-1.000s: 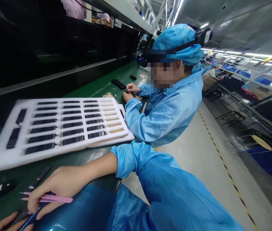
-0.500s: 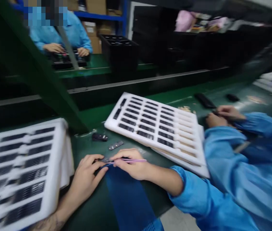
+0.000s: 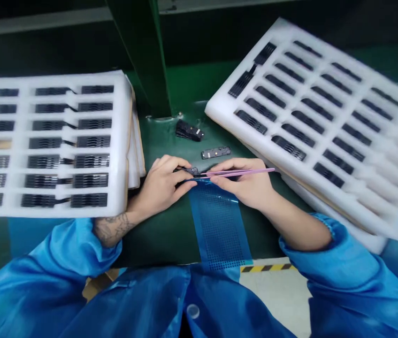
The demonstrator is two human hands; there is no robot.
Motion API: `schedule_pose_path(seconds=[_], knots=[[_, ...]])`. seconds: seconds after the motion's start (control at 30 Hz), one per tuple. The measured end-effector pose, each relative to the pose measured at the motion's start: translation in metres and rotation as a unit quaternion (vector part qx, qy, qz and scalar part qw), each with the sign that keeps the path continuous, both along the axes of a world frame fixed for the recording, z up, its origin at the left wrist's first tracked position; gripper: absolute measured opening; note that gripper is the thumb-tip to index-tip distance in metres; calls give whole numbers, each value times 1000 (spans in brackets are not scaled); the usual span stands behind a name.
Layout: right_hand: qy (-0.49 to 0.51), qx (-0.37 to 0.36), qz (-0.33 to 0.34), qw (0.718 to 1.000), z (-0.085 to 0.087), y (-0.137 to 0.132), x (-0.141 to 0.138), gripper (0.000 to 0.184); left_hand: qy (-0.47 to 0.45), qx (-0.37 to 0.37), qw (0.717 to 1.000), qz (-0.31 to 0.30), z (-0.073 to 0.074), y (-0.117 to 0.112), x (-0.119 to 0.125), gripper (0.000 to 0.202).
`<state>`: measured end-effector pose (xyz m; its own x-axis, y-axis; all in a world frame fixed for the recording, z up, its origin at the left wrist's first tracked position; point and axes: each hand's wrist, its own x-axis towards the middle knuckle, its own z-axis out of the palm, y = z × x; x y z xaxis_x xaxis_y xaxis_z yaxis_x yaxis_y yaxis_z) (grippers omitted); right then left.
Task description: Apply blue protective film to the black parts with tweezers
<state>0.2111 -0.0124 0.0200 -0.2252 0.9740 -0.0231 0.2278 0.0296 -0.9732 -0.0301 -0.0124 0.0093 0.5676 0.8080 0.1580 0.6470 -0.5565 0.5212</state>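
My left hand (image 3: 164,183) pinches a small black part (image 3: 191,171) at the top end of a blue perforated strip (image 3: 218,223) on the green bench. My right hand (image 3: 244,180) grips pink tweezers (image 3: 241,172), their tips pointing left at that same part. The two hands nearly touch over the strip. Both arms wear blue sleeves.
A white foam tray (image 3: 123,117) with rows of black parts lies at the left, another white foam tray (image 3: 220,105) lies tilted at the right. Two loose black parts (image 3: 189,131) (image 3: 216,152) rest behind my hands. A green post (image 3: 142,56) stands at the back centre.
My view has swung from the co-worker on the right down onto my own hands. Both hands have come together over the blue strip, tweezers still in the right.
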Motion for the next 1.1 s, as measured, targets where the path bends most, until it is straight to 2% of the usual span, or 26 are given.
schedule_pose_path(seconds=[0.17,0.63,1.1], knots=[[-9,13,10,1000,3,2,2,14,-11,24,1000,-4,0,-1,0,19],[-38,7,28,999,2,2,1,12,-26,17,999,-3,-2,0,0,13],[-11,0,29,1000,0,0,-2,11,-26,21,999,-3,-1,0,0,13]])
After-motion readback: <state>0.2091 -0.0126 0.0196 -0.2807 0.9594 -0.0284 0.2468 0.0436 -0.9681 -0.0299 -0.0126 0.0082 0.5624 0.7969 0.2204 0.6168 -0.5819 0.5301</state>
